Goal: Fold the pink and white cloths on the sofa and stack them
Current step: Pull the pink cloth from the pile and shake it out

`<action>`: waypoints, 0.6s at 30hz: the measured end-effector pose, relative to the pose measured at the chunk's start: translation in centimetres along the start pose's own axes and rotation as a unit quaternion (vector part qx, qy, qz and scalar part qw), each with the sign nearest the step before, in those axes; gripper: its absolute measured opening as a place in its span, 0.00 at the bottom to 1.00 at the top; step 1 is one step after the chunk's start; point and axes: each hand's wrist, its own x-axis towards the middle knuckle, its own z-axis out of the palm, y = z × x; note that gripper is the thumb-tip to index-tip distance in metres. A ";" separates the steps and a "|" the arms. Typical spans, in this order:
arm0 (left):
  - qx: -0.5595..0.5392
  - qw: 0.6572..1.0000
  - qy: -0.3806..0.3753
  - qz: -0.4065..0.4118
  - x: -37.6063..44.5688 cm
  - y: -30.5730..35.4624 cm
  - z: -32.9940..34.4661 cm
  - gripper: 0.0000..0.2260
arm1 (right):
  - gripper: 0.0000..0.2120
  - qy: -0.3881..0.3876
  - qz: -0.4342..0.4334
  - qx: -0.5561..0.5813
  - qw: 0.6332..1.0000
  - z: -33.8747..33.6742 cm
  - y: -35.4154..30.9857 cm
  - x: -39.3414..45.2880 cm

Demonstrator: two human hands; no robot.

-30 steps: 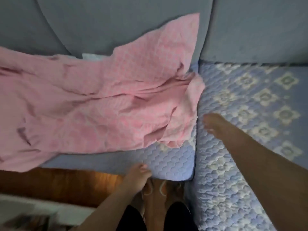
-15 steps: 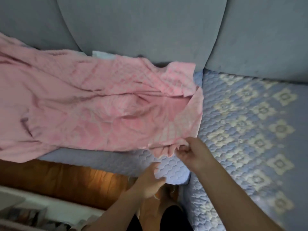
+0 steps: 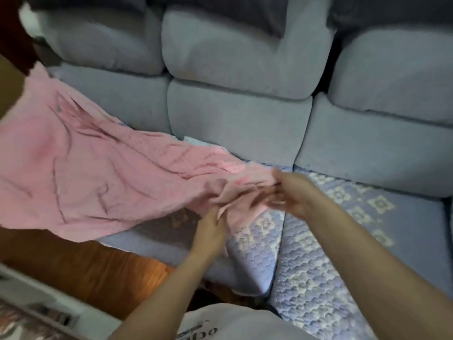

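A pink cloth [image 3: 81,182], thin and soft with a faintly quilted weave and many creases, lies spread over the left seat of the sofa [image 3: 235,123], its long axis running from the upper left, where it drapes toward the armrest, down to the right, where it narrows to a gathered end. That end is lifted off the seat between the two hands. The right hand [image 3: 291,192] has its grip closed on the bunched corner, fingers curled round the fabric, though motion blur softens the fingertips. The left hand [image 3: 210,229] sits just below it with its fingers reaching up into the hanging folds; they seem to pinch the cloth's lower edge, but blur hides the exact contact. A small strip of white cloth [image 3: 193,141] peeks out from behind the pink one, against the backrest. The sofa has plump grey-blue back cushions with a fuzzy nap, and its seats carry a quilted lavender cover [image 3: 318,278] stitched in scallops with pale flower medallions. Glossy brown wooden floor [image 3: 98,273] shows below the seat edge.
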 end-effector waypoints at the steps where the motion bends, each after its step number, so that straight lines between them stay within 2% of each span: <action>1: 0.064 0.997 -0.034 0.016 -0.4 -0.6 -1.0 0.08 | 0.13 0.049 -0.038 -0.018 0.998 -0.8 -1.1 1.2; 3: 0.138 0.988 -0.074 0.014 -1.9 -1.3 -3.2 0.07 | 0.13 0.091 -0.080 0.011 0.993 -2.2 -3.5 3.0; 4: 0.132 0.988 -0.085 -0.001 -2.5 -1.3 -4.4 0.07 | 0.13 0.099 -0.100 0.031 0.990 -2.6 -4.9 3.4; 6: 0.026 0.991 -0.127 -0.038 -4.5 1.5 -6.8 0.09 | 0.13 0.091 -0.162 0.087 0.979 -3.0 -8.0 3.5; 8: -0.149 0.965 -0.207 -0.067 -6.8 5.9 -7.7 0.09 | 0.12 0.049 -0.230 0.174 0.956 -3.2 -11.1 3.5; 9: -0.179 0.953 -0.238 -0.054 -7.7 8.0 -7.5 0.10 | 0.11 0.026 -0.254 0.206 0.945 -3.4 -12.4 3.5; 10: -0.166 0.951 -0.258 -0.020 -8.1 9.4 -6.5 0.10 | 0.10 0.008 -0.263 0.215 0.941 -3.9 -13.4 3.5; 12: -0.126 0.949 -0.287 0.019 -8.3 10.5 -3.2 0.10 | 0.14 -0.014 -0.238 0.143 0.961 -5.2 -13.1 3.1; 13: -0.118 0.947 -0.299 0.019 -7.9 10.4 -1.2 0.09 | 0.19 -0.032 -0.217 0.082 0.972 -6.0 -12.0 3.0; 15: -0.109 0.950 -0.291 -0.005 -7.1 9.7 2.1 0.07 | 0.19 -0.051 -0.159 -0.047 0.985 -7.7 -7.7 2.9; 16: -0.098 0.952 -0.288 -0.011 -6.9 9.1 3.6 0.06 | 0.18 -0.052 -0.115 -0.076 0.989 -9.0 -4.6 3.4; 18: -0.058 0.950 -0.308 -0.012 -7.2 8.4 6.7 0.11 | 0.25 -0.081 -0.006 -0.053 0.995 -12.0 2.4 3.7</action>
